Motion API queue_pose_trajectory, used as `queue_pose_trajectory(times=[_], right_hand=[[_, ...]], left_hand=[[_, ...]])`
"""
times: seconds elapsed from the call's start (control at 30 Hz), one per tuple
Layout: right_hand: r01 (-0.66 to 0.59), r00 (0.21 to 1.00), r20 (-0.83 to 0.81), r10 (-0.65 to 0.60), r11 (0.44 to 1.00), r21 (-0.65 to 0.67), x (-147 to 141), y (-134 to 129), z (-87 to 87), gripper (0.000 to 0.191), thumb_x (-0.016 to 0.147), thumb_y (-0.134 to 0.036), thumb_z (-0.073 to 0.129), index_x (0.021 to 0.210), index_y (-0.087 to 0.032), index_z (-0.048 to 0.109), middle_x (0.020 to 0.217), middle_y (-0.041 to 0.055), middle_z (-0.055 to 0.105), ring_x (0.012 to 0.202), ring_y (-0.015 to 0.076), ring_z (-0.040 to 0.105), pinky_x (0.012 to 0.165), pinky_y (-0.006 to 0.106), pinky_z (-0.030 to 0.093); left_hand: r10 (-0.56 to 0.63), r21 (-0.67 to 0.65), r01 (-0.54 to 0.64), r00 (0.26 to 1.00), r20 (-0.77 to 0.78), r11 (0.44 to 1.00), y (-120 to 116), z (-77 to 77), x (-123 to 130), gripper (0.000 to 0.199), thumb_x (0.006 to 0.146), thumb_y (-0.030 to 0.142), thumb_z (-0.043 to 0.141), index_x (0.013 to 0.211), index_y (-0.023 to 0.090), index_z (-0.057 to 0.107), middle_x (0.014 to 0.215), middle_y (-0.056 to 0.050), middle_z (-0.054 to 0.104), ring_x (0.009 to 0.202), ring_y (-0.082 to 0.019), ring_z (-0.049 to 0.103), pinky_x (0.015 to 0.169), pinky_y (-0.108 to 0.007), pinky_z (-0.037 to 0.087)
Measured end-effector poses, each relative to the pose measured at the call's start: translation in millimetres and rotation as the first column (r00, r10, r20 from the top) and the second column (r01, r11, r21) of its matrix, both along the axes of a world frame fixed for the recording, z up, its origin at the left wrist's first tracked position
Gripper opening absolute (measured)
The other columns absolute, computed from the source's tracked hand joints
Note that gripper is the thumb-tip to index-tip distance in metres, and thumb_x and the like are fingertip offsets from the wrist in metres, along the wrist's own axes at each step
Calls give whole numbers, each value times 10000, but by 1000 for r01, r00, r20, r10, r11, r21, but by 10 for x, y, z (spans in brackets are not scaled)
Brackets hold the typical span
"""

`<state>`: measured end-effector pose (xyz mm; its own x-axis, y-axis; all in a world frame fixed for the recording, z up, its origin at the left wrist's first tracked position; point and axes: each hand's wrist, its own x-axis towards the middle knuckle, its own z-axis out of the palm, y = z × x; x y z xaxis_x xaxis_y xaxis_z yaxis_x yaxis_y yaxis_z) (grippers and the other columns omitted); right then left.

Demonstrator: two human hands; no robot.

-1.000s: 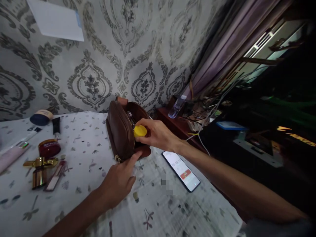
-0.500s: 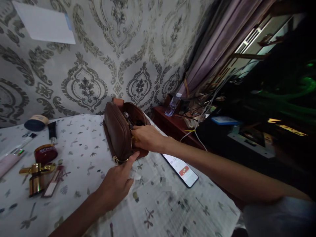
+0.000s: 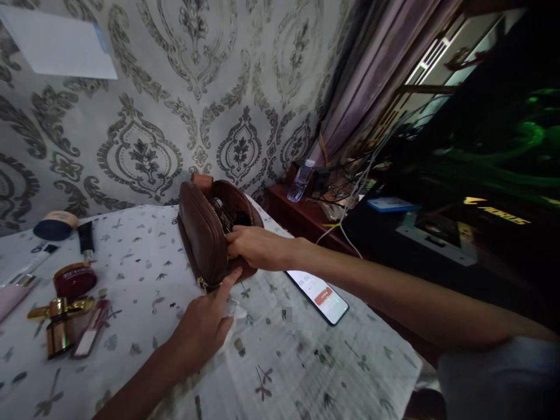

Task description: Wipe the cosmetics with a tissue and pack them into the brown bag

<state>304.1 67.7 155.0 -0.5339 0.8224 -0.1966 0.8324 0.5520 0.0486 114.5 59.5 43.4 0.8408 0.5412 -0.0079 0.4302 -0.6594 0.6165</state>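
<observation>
A brown makeup bag (image 3: 199, 233) stands unzipped on the patterned cloth, its mouth facing right and dark items partly showing inside. My right hand (image 3: 251, 246) reaches into the opening with fingers bent together; the bag hides the fingertips and whatever they hold. At the bag's lower front corner, my left hand (image 3: 203, 326) touches the edge with its index finger stretched out and the thumb apart. Some whitish, translucent material (image 3: 236, 310) lies beside that thumb. Under my right forearm rests a lit phone (image 3: 324, 297), partly covered.
On the left lie a dark red jar (image 3: 75, 281), a gold-coloured bottle (image 3: 60, 335), a lip gloss tube (image 3: 90, 329), a black tube (image 3: 86, 240), a round dark-blue container (image 3: 55, 226) and a pink tube (image 3: 15, 294). A water bottle (image 3: 301, 182) and cables (image 3: 345, 216) are beyond the bag.
The view has shifted slightly, so the bag and both hands appear a little further left. My right hand stays in the bag's mouth and my left finger stays at its edge.
</observation>
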Motion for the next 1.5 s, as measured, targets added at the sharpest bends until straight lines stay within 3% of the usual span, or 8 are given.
queue_pose_trajectory(times=[0.07, 0.17, 0.33, 0.5, 0.67, 1.1, 1.33, 1.5], right_hand=[[-138, 988, 62, 139, 990, -19, 9, 65, -2, 190, 824, -21, 590, 771, -136, 731, 863, 87, 726, 787, 188, 597, 844, 330, 403], [-215, 969, 115, 217, 976, -31, 18, 155, 12, 230, 817, -4, 575, 728, -153, 726, 781, 60, 722, 729, 178, 568, 842, 336, 386], [-234, 965, 104, 243, 968, -87, 27, 280, 7, 190, 828, -54, 625, 781, -190, 748, 743, 20, 724, 738, 176, 577, 822, 325, 387], [-187, 967, 150, 205, 974, -125, 6, 366, -38, 159, 852, -82, 623, 850, -132, 774, 759, 68, 738, 668, 167, 587, 624, 297, 351], [-187, 969, 146, 198, 979, -82, 48, 388, -72, 162, 852, -99, 605, 885, -113, 763, 791, 93, 746, 671, 174, 609, 578, 295, 313], [-202, 964, 161, 213, 976, -81, 118, 435, -119, 161, 881, -160, 600, 934, -111, 745, 853, 112, 746, 832, 222, 641, 698, 319, 407], [-208, 959, 184, 216, 976, -67, 98, 261, 41, 230, 923, -95, 504, 914, -101, 733, 903, 128, 733, 847, 216, 623, 682, 320, 389], [-219, 951, 203, 233, 972, -88, 96, 91, 43, 221, 867, -41, 537, 927, -157, 715, 963, 91, 732, 956, 234, 623, 811, 369, 373]], left_hand=[[4, -12, -4, 1000, -2, 1000, -2, -2, 3, 757, 796, 151, 466, 1520, 263, 277, 1151, -101, 700, 931, -273, 679, 818, -362, 502], [-4, -43, 5, 1000, 20, 999, -5, -3, -7, 760, 797, 141, 448, 1525, 256, 260, 1213, -114, 670, 972, -279, 668, 865, -397, 502], [-58, -46, 64, 992, 116, 997, -11, -8, -36, 775, 819, 130, 434, 1538, 285, 188, 1202, -89, 663, 1036, -255, 649, 947, -414, 496], [-53, -53, 60, 992, 117, 997, 0, -5, -41, 781, 828, 128, 426, 1544, 284, 157, 1242, -98, 645, 1031, -255, 652, 953, -435, 503], [-65, -51, 70, 993, 97, 996, 3, 19, -44, 778, 835, 127, 421, 1550, 263, 146, 1222, -95, 649, 1017, -243, 653, 950, -424, 506], [-65, 8, 65, 996, 60, 998, 7, -13, -50, 817, 838, 129, 420, 1563, 279, 76, 1189, -79, 659, 891, -209, 653, 867, -368, 513], [-85, 54, 82, 996, 37, 995, 22, 13, -61, 807, 857, 144, 397, 1566, 276, 34, 1146, -79, 661, 791, -199, 633, 794, -361, 516], [-74, 46, 72, 996, 47, 996, 18, 26, -52, 812, 850, 141, 400, 1567, 264, 40, 1132, -84, 670, 862, -215, 650, 829, -368, 515]])
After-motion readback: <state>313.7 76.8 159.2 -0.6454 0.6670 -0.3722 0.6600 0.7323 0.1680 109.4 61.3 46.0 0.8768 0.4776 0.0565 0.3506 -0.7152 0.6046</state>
